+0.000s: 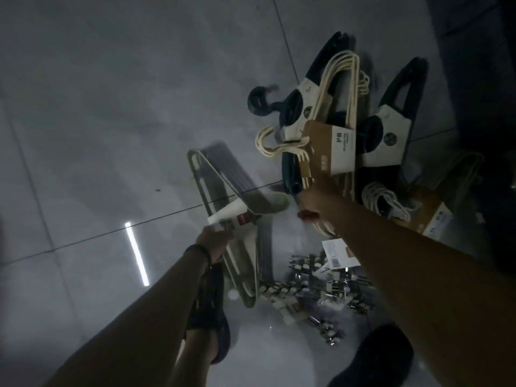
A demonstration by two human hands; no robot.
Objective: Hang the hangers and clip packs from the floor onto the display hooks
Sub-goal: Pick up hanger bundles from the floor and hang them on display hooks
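The left hand gripped one grey hanger pack by its neck above the floor, while the right hand curled round one cream hanger pack over two dark green hanger packs, with metal clips heaped nearby.

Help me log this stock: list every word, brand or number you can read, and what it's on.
None can be read; the frame is dark and blurred.
Cream hangers, label: dark print, blurred.
Grey hangers, label: red patch, print unreadable.
Dark hangers, sleeve: round logo, blurred.
White card by the clips: print too small.
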